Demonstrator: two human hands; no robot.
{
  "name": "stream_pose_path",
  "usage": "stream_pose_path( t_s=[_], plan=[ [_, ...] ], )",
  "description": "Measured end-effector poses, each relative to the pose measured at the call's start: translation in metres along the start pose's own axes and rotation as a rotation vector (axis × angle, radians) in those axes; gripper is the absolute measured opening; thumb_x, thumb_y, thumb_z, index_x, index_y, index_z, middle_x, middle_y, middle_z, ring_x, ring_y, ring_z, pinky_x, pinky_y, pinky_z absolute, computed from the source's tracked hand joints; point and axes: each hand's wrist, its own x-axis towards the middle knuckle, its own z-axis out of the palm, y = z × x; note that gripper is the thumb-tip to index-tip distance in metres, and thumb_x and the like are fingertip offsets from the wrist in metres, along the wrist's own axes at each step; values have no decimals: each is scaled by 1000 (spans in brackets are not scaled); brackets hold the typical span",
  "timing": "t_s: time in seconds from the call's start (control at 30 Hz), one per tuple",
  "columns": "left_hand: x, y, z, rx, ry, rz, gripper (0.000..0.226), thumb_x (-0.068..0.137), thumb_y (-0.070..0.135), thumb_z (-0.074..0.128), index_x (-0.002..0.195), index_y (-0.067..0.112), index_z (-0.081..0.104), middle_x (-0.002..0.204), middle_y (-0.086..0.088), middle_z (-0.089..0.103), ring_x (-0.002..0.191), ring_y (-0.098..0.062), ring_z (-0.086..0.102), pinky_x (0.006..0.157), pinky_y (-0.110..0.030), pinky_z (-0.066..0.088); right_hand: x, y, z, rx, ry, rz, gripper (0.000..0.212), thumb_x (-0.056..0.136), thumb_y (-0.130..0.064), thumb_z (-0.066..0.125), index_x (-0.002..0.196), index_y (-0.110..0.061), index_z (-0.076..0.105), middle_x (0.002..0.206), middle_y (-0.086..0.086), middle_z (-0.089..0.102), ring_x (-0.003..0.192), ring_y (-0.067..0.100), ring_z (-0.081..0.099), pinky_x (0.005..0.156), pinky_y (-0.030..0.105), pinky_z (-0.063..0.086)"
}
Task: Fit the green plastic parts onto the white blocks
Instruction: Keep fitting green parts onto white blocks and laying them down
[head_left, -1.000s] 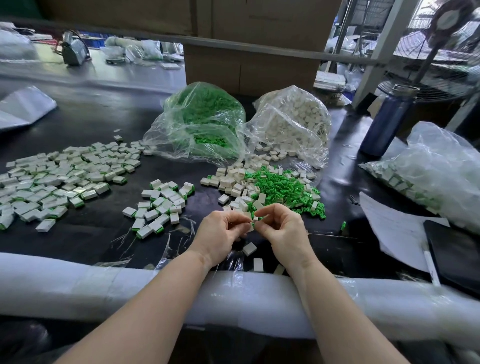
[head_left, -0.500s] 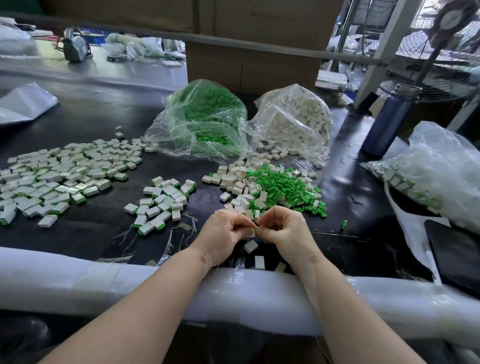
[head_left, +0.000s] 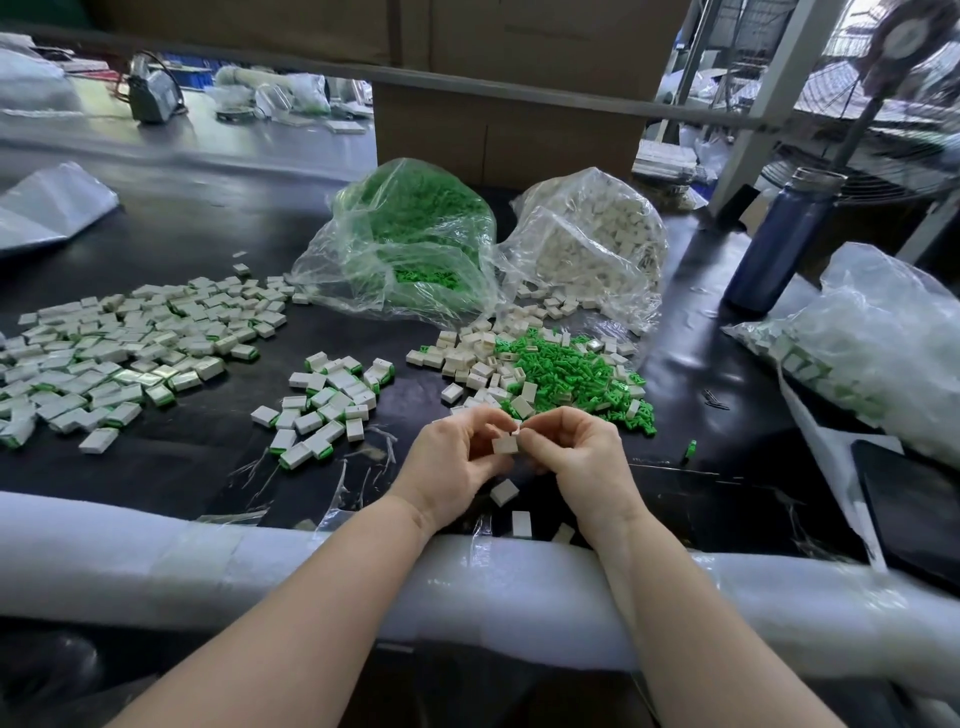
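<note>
A white block (head_left: 505, 445) has emerged between the hands — left (head_left: 451, 461) and right (head_left: 583, 453) both pinch it.

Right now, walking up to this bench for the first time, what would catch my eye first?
Probably the bright loose green parts heaped mid-table, with the clear bag of green parts bulging behind them beside a bag of white blocks. Next, the left hand and right hand meeting near the table's front edge, pinching one white block between them. Far left, a wide spread of finished pieces covers the black tabletop.
</note>
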Motion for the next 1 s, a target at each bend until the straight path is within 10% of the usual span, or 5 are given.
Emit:
stream_pose_path(
  t_s=[0.47,1.0],
  plan=[
    [1,0,-4,-38,-51,-87,13,90,11,59,90,8,71,86,-10,71,83,-20,64,83,-29,50,-1,-1,5,-54,-41,25,17,86,-1,63,69,-5,62,49,-4,59,42,1,51,45,12,41],
    [0,1,-3,140,-49,48,14,88,9,61,92,1,71,77,2,55,78,-13,51,76,-24,42,-2,-5,2,-145,-110,66,17,85,0,62,69,-7,60,58,6,60,43,1,50,47,13,42]
  ],
)
